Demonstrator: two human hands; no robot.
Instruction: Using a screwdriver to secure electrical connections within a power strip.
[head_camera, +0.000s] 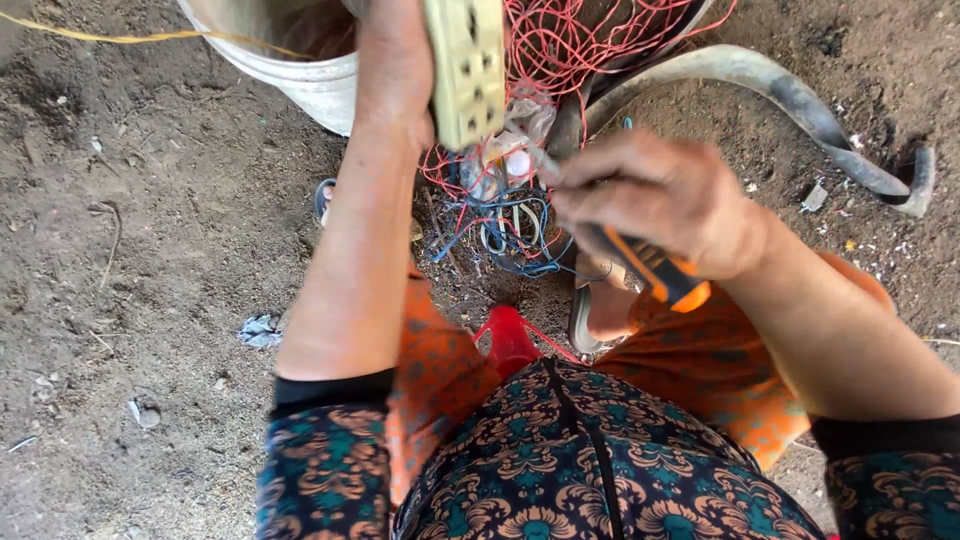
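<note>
Head view, looking straight down onto packed, crumbly brown dirt ground (150, 250) strewn with small scraps. The left hand (395, 60) is raised near the top edge, closed around a cream-coloured plastic socket strip (465, 65), a flat rectangular block with dark slots along its face; its upper end runs out of the frame. The right hand (660, 200) is curled tight around a tool with an orange and black handle (650, 270), smooth and rounded, which juts out below the palm; the working end is hidden behind the fingers. Between and beneath the two hands lies a tangle of thin red wire (570, 50), loose and looping, and below it a knot of blue and pale wires (505, 225) mixed with crumpled clear plastic. A white plastic bucket (300, 80) with a curved wall stands just beside the left forearm. A flat, worn grey rubber strap (790, 100) arcs across the dirt at upper right.
</note>
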